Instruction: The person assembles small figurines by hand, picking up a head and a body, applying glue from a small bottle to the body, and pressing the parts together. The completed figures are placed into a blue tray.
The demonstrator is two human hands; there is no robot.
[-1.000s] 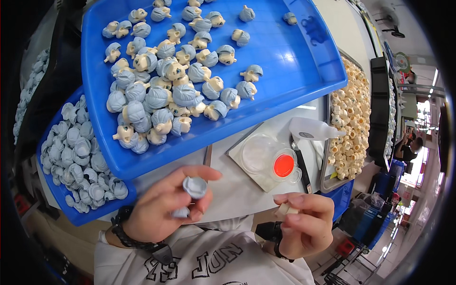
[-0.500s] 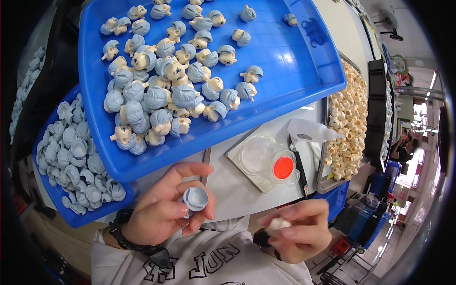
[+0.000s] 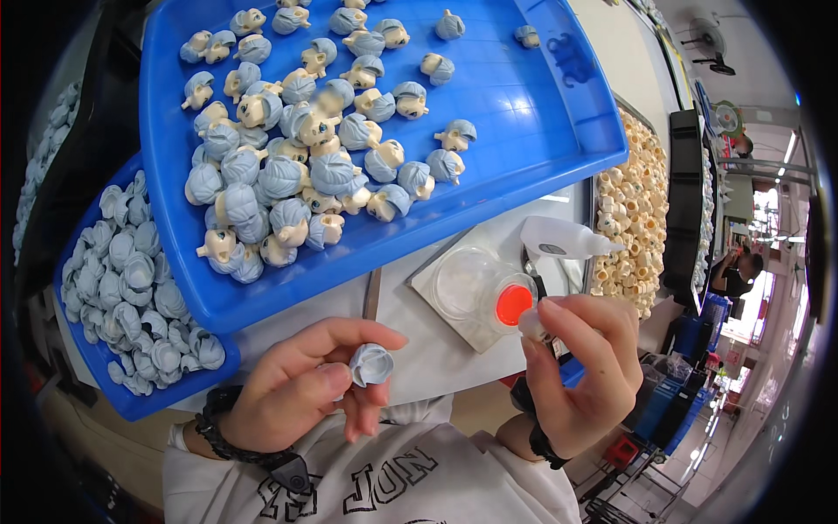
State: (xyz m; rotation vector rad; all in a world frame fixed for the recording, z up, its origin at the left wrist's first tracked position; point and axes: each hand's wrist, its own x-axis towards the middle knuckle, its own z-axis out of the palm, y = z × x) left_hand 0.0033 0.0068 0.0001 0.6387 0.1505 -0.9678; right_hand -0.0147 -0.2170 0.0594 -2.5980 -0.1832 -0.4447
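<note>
In my left hand (image 3: 292, 389), a pale blue, cup-shaped doll hair piece (image 3: 373, 364) is pinched between thumb and fingers. My right hand (image 3: 594, 375) grips a small whitish doll head part (image 3: 532, 326) in its fingertips, right beside a round red dish (image 3: 513, 306); whether the two touch I cannot tell. The fingers cover much of that part. A clear round dish (image 3: 458, 279) adjoins the red one, both on a pale square board (image 3: 478, 342).
A large blue tray (image 3: 524, 131) holds many doll heads with blue hair. Loose hair pieces fill a blue bin (image 3: 229, 354) at left. Right of the board are a white squeeze bottle (image 3: 563, 237), a partly hidden black-handled tool (image 3: 535, 278) and a tray of cream head parts (image 3: 625, 231).
My right hand has moved up and away from my body with the head part, to the red dish. The hair piece in my left hand has turned slightly.
</note>
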